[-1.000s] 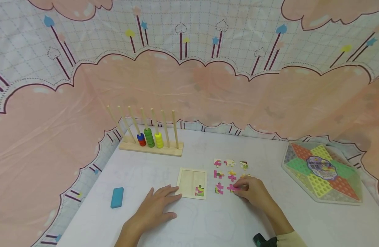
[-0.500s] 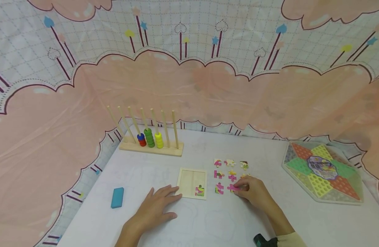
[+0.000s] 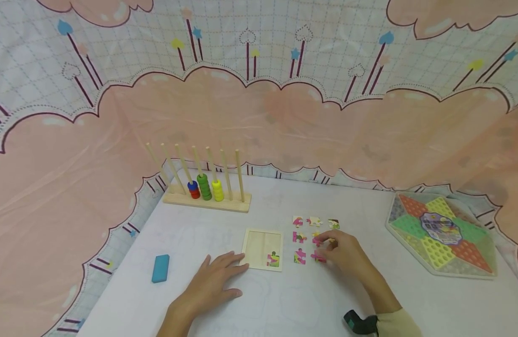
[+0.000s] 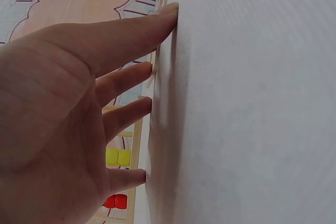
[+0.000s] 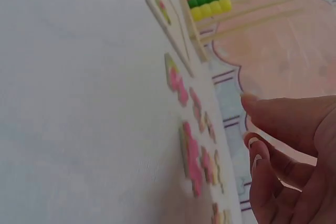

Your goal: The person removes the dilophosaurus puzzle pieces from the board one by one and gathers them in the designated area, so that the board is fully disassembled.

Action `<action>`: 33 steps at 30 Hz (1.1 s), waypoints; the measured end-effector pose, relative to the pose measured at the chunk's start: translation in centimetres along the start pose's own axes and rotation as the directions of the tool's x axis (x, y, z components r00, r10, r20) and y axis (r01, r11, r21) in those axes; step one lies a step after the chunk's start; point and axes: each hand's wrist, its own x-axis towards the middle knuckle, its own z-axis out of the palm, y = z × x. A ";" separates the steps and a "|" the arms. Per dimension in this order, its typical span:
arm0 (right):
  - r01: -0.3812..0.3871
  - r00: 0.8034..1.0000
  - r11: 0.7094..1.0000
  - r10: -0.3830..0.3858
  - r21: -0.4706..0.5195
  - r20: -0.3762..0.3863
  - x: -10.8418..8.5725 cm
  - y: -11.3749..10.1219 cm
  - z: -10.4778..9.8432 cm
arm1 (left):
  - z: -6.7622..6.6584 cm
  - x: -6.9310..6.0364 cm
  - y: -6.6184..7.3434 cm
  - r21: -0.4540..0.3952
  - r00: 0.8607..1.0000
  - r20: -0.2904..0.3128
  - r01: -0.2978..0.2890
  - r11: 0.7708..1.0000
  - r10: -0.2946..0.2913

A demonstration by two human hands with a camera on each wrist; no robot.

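My left hand (image 3: pixel 214 283) lies spread on the table, its index and middle fingertips at the lower left edge of a shallow wooden puzzle tray (image 3: pixel 255 245). One pink-and-green jigsaw piece (image 3: pixel 273 259) sits in the tray's lower right corner. To the tray's right, several jigsaw pieces (image 3: pixel 299 256) lie in loose rows. Over the right part of these rows hovers my right hand (image 3: pixel 347 255), partly hiding some of them. In the right wrist view its thumb and fingers are apart with nothing between them, and a pink jigsaw piece (image 5: pixel 191 158) lies below on the table.
A wooden counting rack (image 3: pixel 206 201) with upright pegs and coloured beads stands at the back left. A blue block (image 3: pixel 160 268) lies left of my left hand. At the right is a hexagonal game board (image 3: pixel 440 234) in clear wrap. Patterned cloth (image 3: pixel 259 126) hangs behind the table.
My right hand has come off the lower pink jigsaw piece and moved slightly up and away, its fingers spreading. That piece stays on the table. My left hand keeps its place.
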 end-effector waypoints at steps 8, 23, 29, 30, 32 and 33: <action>0.124 0.991 0.992 -0.124 0.006 0.045 0.7 -2.5 1.8 | 0.1 0.1 -0.1 -0.001 1.000 -0.005 -0.004 1.000 0.004; 0.307 0.945 0.948 -0.294 -0.079 0.143 0.9 -5.1 5.0 | 0.1 0.1 -0.1 0.022 1.000 -0.020 -0.011 1.000 0.012; 0.321 0.937 0.940 -0.296 -0.119 0.186 1.0 -6.0 6.2 | 0.0 0.0 0.0 0.024 1.000 -0.022 -0.013 1.000 0.013; 0.314 0.938 0.941 -0.287 -0.124 0.194 1.0 -6.1 6.3 | 0.0 0.0 0.0 0.023 1.000 -0.020 -0.011 1.000 0.012; 0.312 0.938 0.941 -0.283 -0.132 0.202 1.0 -6.2 6.5 | 0.0 0.0 0.0 0.021 1.000 -0.017 -0.009 1.000 0.009; 0.317 0.936 0.938 -0.287 -0.137 0.202 1.0 -6.2 6.6 | 0.0 0.1 0.0 0.019 1.000 -0.015 -0.007 1.000 0.008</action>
